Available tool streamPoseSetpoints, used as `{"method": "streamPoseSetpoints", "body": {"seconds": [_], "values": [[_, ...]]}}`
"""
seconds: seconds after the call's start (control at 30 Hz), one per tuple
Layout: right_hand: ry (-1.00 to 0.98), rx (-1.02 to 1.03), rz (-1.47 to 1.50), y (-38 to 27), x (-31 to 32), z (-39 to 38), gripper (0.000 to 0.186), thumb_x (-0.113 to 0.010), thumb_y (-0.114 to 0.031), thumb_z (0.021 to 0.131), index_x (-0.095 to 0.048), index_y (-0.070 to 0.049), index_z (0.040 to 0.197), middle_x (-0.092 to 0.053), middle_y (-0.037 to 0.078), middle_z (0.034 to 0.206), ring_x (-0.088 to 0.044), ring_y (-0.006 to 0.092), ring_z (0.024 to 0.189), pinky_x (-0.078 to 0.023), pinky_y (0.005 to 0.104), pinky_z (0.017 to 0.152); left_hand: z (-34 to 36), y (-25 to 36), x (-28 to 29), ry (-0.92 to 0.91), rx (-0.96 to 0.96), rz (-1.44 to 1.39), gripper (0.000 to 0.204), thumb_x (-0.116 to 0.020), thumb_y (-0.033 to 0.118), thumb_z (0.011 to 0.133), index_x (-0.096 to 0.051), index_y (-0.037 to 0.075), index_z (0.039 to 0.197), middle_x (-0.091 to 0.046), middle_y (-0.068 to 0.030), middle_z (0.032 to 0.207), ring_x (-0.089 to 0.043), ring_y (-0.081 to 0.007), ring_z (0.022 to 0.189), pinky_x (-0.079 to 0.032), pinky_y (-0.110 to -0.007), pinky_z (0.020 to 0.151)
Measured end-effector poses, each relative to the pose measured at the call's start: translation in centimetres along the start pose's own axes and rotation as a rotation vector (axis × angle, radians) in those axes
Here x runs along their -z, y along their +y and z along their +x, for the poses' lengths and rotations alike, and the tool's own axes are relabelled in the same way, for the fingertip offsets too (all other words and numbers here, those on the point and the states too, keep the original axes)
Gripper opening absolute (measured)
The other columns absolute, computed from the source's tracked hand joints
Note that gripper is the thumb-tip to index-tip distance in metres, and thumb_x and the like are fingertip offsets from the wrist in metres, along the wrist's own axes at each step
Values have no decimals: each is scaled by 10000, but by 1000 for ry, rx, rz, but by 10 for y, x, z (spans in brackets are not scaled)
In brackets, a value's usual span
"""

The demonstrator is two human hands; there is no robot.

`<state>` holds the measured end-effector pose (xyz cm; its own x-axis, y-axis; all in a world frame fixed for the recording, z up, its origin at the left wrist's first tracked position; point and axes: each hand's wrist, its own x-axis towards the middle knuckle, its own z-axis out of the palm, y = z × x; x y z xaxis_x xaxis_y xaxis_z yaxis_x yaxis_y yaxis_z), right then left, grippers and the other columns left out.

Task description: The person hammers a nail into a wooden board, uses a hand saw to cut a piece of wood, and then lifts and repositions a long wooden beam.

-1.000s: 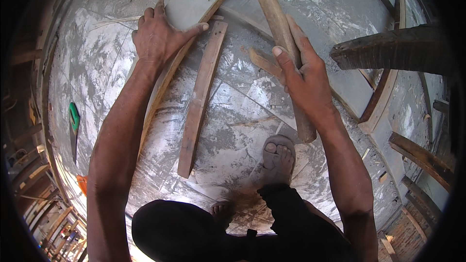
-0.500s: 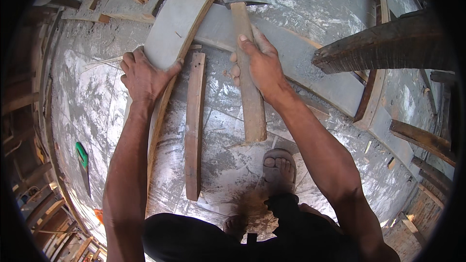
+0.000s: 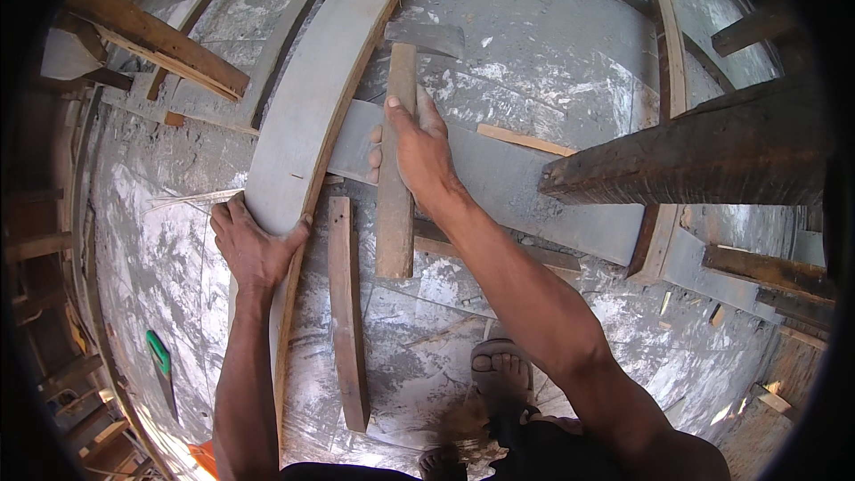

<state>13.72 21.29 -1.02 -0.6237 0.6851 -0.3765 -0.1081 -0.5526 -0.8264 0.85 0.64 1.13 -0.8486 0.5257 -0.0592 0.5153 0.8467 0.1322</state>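
Note:
My left hand grips the long grey-faced plank across its width, fingers on the left edge and thumb on the right. A small nail-like piece lies or sticks on the plank's face. My right hand is closed round the thick wooden handle of a hammer-like tool, its dark metal head at the top, just right of the plank. A short loose batten lies between my forearms, and thin pale splinters lie left of the plank, by my left fingers.
A dark beam juts in from the right over a grey cross board. Timber framing runs at the upper left. A green-handled saw lies at the lower left. My sandalled foot is on the white-smeared grey floor.
My right hand has moved left with the tool, closer to the plank, and the tool stands more upright. The view has shifted, so the floor and boards appear lower.

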Motion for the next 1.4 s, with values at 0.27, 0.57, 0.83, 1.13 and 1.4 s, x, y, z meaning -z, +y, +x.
{"method": "streamPoseSetpoints", "body": {"seconds": [0.27, 0.57, 0.83, 1.13, 1.4], "values": [[46, -79, -1475, -78, 67, 48, 582, -616, -374, 1007, -563, 102, 1337, -689, 259, 1118, -700, 379, 985, -537, 524, 932, 3, -9, -15, 79, -50, -35, 1102, -868, 572, 568, -472, -76, 1367, -422, -197, 1186, -430, -373, 1170, -385, -533, 1041], [161, 110, -238, -41, -26, 105, 723, -516, -486, 1055, -327, -17, 1572, -416, 268, 1554, -426, 379, 1439, -349, 513, 1183, 2, -11, -13, 91, -51, -91, 1065, -884, 557, 546, -484, -49, 1325, -414, -186, 1163, -437, -375, 1137, -392, -541, 1001], [-185, -210, 499, 3, -17, 167, 835, -541, -626, 993, -338, -62, 1576, -423, 150, 1582, -393, 318, 1466, -309, 485, 1203, 2, -14, -14, 106, -49, -136, 1053, -871, 547, 527, -503, -50, 1313, -424, -182, 1142, -449, -375, 1122, -397, -544, 990], [-222, -85, 544, 5, -23, 166, 862, -676, -569, 941, -349, -77, 1569, -428, 133, 1584, -395, 314, 1470, -311, 500, 1220, 3, -10, -9, 92, -8, -131, 1046, -878, 496, 494, -514, -45, 1313, -436, -185, 1147, -453, -372, 1113, -401, -524, 996], [-262, -89, 585, 14, -24, 172, 953, -739, -621, 860, -372, -83, 1555, -441, 128, 1574, -405, 314, 1462, -311, 509, 1216, 3, -11, -9, 82, 11, -163, 1028, -903, 459, 498, -520, -27, 1319, -437, -173, 1149, -456, -371, 1131, -402, -532, 1000]]}}
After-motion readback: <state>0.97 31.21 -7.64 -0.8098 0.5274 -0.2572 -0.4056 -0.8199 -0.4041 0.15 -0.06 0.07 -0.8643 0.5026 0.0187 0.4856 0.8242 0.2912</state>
